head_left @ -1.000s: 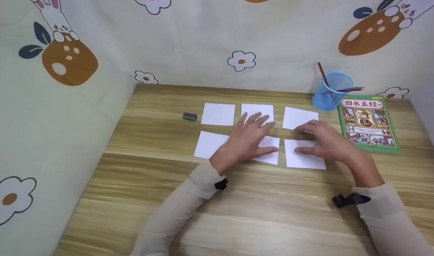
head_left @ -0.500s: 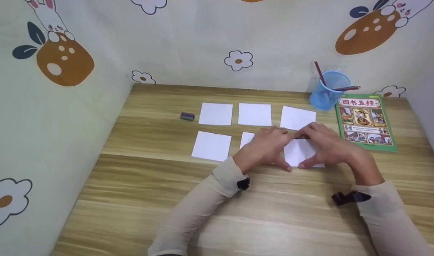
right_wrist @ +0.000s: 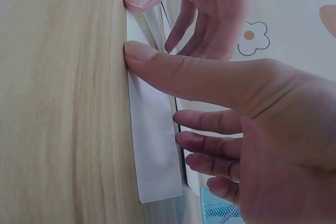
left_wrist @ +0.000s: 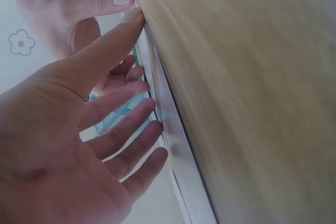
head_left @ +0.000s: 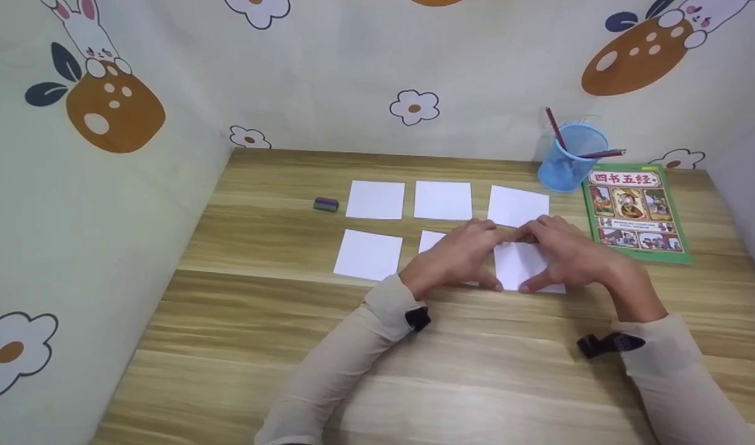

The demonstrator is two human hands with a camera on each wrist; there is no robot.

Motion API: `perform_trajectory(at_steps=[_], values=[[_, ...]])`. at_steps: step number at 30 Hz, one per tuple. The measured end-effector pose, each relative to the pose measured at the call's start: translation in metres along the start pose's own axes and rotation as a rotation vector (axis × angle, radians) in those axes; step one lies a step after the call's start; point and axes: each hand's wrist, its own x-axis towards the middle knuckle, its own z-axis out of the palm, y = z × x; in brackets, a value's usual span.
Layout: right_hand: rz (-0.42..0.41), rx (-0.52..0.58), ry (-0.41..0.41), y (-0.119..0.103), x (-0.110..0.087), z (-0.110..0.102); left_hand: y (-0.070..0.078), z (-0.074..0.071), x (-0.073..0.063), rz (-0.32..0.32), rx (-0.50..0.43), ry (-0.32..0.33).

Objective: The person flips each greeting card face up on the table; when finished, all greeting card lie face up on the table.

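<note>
Right now, the left hand (head_left: 458, 254) and the right hand (head_left: 572, 253) are around the front right white paper (head_left: 517, 266), flat on the tabletop (head_left: 476, 371). Each grip is wide, thumb at the near edge, fingers by the far edge.

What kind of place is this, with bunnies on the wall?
Probably a small desk corner for reading or drawing, maybe a child's. The clues are a blue cup holding what look like pencils, a book with a picture cover, and the bunny-printed wall.
</note>
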Motion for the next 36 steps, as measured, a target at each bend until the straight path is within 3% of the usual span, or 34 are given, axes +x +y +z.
perform_trajectory(at_steps=[4, 11, 14, 17, 21, 24, 26, 28, 31, 34, 36], values=[[-0.005, -0.009, 0.014, -0.001, 0.001, 0.001, -0.002, 0.001, -0.001, 0.037, -0.056, 0.007], [-0.001, 0.074, 0.038, -0.002, 0.003, 0.002, -0.003, -0.002, -0.003, -0.011, -0.153, 0.014], [0.009, 0.096, 0.072, -0.001, 0.006, 0.002, -0.006, -0.003, -0.003, 0.005, -0.184, 0.053], [0.012, 0.115, 0.129, -0.001, 0.009, 0.001, -0.008, -0.006, -0.002, 0.042, -0.215, 0.126], [-0.048, 0.163, 0.28, -0.002, 0.01, -0.003, -0.01, -0.01, 0.001, 0.095, -0.371, 0.278], [-0.136, 0.293, 0.409, -0.003, 0.009, -0.005, -0.012, -0.013, 0.003, 0.121, -0.463, 0.364], [-0.218, 0.414, 0.458, -0.005, 0.007, -0.007, -0.012, -0.014, 0.002, 0.104, -0.454, 0.373], [-0.301, 0.53, 0.443, -0.005, 0.004, -0.008, -0.014, -0.014, 0.001, 0.079, -0.414, 0.357], [-0.386, 0.642, 0.35, -0.004, 0.002, -0.01, -0.015, -0.015, 0.001, 0.063, -0.426, 0.302], [-0.354, 0.647, 0.255, 0.0, 0.001, -0.011, -0.016, -0.015, 0.001, 0.059, -0.443, 0.268], [-0.287, 0.572, 0.222, 0.003, 0.001, -0.012, -0.016, -0.016, 0.001, 0.03, -0.438, 0.25]])
